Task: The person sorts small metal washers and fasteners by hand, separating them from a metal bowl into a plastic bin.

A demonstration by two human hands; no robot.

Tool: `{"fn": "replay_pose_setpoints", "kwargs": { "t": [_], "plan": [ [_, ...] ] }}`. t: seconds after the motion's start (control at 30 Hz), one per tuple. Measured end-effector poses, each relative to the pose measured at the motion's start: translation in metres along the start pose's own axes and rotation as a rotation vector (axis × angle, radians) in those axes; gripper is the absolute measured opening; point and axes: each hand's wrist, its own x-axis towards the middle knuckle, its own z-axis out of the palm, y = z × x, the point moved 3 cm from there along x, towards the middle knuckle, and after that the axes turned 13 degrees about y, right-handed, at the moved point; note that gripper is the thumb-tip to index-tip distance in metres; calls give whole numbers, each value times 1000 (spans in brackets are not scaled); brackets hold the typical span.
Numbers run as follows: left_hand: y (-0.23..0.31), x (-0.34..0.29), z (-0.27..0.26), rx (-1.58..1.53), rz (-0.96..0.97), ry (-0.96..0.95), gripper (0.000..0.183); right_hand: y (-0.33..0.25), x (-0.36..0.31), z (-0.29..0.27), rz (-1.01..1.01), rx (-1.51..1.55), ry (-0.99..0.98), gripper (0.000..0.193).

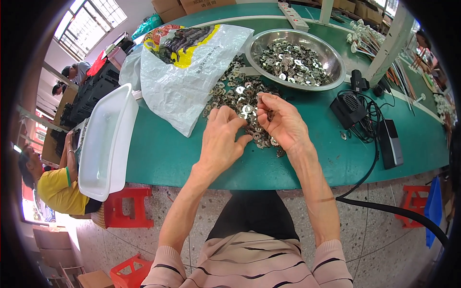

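Observation:
A loose heap of small, flat, silvery metal pieces (239, 100) lies on the green table, many of them round with cut-outs. Over its near left edge is my left hand (222, 139), fingers bent and thumb spread apart from them, with nothing visible in its grasp. My right hand (284, 121) is held above the heap's right side. Its thumb and index finger pinch a small metal piece, mostly covered by the fingertips. Behind the heap stands a wide steel bowl (338, 72) filled with similar pieces. A white woven plastic sack (180, 91) lies left of the heap, partly over it.
A white plastic tub (108, 139) sits at the table's left edge. On the right are a black power adapter (348, 109), tangled cables and a black-grey box (390, 143). A power strip (293, 17) lies far back. Red stools (128, 207) and a seated person (62, 187) are at left.

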Motion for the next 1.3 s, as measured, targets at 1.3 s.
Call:
{"fn": "replay_pose_setpoints", "kwargs": {
  "t": [1.3],
  "plan": [
    [-34,-11,13,-954,-687,81,10,8,-14,13,-37,-443,-86,12]
  ]
}}
